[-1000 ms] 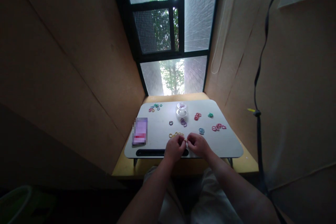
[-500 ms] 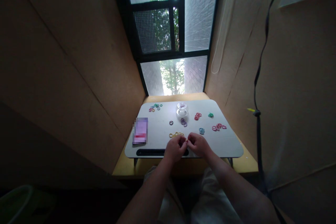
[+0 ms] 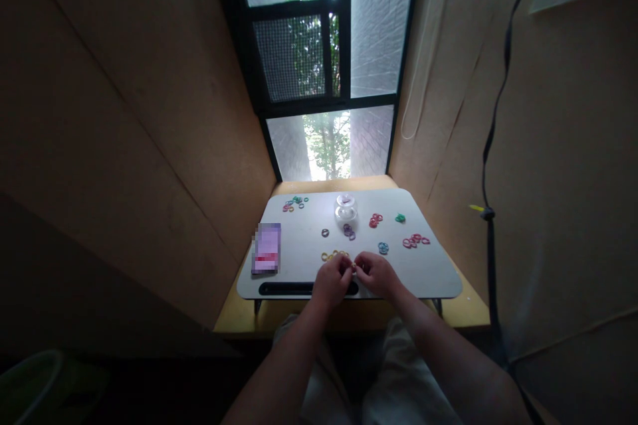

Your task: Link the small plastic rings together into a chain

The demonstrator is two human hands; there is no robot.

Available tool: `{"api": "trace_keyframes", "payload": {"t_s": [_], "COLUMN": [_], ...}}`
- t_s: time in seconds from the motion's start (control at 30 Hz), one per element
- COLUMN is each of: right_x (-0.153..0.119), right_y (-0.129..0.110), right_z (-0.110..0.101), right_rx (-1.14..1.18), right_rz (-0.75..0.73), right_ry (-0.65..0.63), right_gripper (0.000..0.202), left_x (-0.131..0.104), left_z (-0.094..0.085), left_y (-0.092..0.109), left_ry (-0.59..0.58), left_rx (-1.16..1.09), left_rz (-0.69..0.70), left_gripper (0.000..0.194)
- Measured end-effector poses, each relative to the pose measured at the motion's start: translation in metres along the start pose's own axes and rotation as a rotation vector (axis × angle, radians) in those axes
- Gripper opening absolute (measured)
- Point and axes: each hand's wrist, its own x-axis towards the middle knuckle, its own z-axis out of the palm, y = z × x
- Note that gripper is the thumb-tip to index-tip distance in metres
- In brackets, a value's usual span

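Observation:
My left hand and my right hand meet at the front of the white lap table, fingers pinched together. Between the fingertips is a small yellow band, mostly hidden. Just behind my left hand lie several yellow bands. Farther back are purple bands, a dark band and a clear round container. Blue bands lie behind my right hand, with red bands beyond them.
On the table's left side lies a phone-like object, and mixed bands sit behind it. Pink-red bands and green bands are at the right. A black slot runs along the front edge. A black cord hangs at the right.
The fingertips of both hands have shifted slightly, and the small yellow piece between them shows a little more. Everything else stays put.

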Motion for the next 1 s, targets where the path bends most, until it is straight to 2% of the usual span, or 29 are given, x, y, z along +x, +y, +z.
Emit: {"api": "trace_keyframes", "payload": {"t_s": [0.6, 1.0], "right_x": [0.002, 0.0022], "right_y": [0.004, 0.0033], "right_z": [0.0037, 0.0036], "right_rx": [-0.027, -0.039], "right_rz": [0.007, 0.02], "right_ry": [0.051, 0.073], "right_gripper": [0.021, 0.024], "left_x": [-0.0012, -0.0011], "left_z": [-0.0017, -0.0031], "left_y": [-0.0001, 0.0013], "left_ry": [-0.044, -0.064], "left_rx": [-0.064, -0.05], "left_rz": [0.064, 0.079], "left_gripper": [0.03, 0.031]}}
